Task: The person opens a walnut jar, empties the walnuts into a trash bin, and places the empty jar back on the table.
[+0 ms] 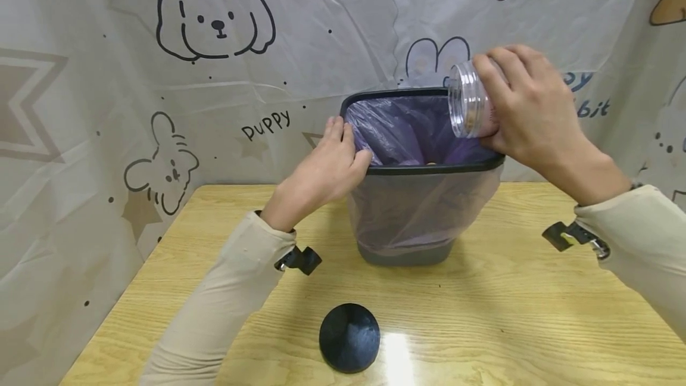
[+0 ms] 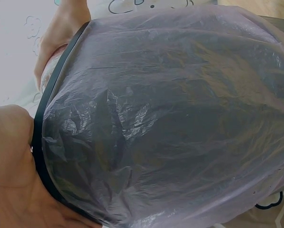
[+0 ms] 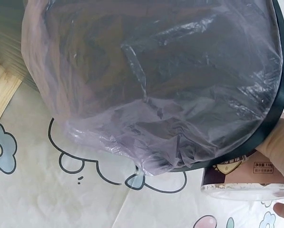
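Note:
A grey trash can [image 1: 407, 252], lined with a translucent purple bag [image 1: 383, 127], stands on the table with a black rim [image 1: 429, 168]. My left hand [image 1: 327, 162] holds the rim at its left corner, fingers along the outer side and thumb over the front edge. My right hand [image 1: 530, 109] grips a clear plastic jar [image 1: 466, 100] with a pinkish-brown label. The jar lies tilted on its side above the right part of the can, its uncovered mouth facing left. Inside the jar, the contents are hard to make out. A round black lid [image 1: 349, 338] lies on the table before the can.
The wooden table [image 1: 257, 314] carries the can and the lid. Behind and to the left hangs a pale cloth [image 1: 332, 34] printed with cartoon animals. A small camera mount [image 1: 300, 260] sits on the left wrist, another [image 1: 573, 237] on the right.

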`<state>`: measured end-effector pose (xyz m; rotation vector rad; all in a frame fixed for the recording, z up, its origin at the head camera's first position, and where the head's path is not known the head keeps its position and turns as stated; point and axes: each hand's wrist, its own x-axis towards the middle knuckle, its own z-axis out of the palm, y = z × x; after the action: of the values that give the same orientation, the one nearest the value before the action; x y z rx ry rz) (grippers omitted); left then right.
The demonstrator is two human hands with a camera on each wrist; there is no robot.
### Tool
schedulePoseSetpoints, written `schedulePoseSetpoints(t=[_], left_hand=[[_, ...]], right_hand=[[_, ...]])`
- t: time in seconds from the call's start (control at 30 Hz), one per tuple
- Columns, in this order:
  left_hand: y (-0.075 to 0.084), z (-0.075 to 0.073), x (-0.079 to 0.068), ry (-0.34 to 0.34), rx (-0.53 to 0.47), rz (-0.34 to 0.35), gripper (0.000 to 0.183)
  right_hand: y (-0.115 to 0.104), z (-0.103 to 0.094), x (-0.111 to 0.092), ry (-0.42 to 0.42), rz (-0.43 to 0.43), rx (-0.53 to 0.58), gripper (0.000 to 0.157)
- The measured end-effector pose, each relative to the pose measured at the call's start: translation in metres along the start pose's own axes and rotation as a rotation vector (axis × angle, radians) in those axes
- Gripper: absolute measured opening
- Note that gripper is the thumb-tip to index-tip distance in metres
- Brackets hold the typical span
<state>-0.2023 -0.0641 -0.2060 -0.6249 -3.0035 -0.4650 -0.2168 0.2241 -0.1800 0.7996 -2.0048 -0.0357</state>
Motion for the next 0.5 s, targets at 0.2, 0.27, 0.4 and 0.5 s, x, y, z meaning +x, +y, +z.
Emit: schedulePoseSetpoints(t=[0.2,0.27,0.4,0.5], left_hand=[[0.0005,-0.0012,0.0004,0.01,0.003,0.0,0.067],[0.0006,-0.0012,0.0002,0.005,0.003,-0.003,0.067],[0.0008,-0.0003,-0.0004,0.002,0.001,-0.006,0.067],[0.001,0.0006,-0.0007,0.005,-0.003,-0.006,0.066]], right_hand=[[-0.0025,0.0008,0.0008,0.015,0.003,0.001,0.092],[-0.0035,0.001,0.0009,0.003,0.001,-0.004,0.093],[-0.0051,0.0009,0.0001,-0.018,0.004,-0.01,0.093],[-0.0056,0.0004,-0.0006,-0.028,0.006,-0.012,0.093]])
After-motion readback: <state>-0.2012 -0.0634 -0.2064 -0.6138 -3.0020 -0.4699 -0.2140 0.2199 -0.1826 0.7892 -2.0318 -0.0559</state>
